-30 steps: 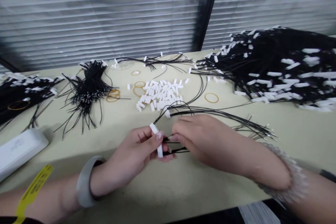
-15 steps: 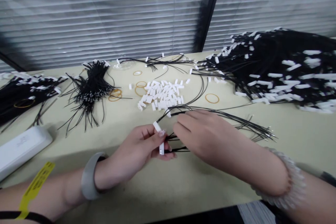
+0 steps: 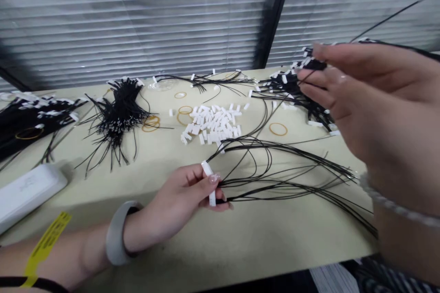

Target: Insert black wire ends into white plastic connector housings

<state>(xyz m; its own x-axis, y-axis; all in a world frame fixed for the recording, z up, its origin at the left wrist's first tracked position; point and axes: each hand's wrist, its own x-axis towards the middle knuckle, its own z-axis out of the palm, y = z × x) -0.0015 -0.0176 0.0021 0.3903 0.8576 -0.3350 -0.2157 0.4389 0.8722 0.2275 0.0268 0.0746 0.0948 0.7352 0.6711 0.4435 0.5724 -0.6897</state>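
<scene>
White connector point(image 3: 206, 169) snug in grip of left hand point(image 3: 187, 187), near middle over the tabletop point(image 3: 275, 233), bunch of black wires point(image 3: 307, 187) off right. One thin wire point(image 3: 395, 15) pinched in raised right hand point(image 3: 367, 94).

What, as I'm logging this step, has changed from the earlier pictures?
The right hand moved up and rightward, away from the left hand; one black wire apparently runs through its grasp. The other black wires, partly hidden by it before, now show fanning rightward over the table. The left hand still pinches the white connector, and the pile of small white connectors stayed put.
</scene>
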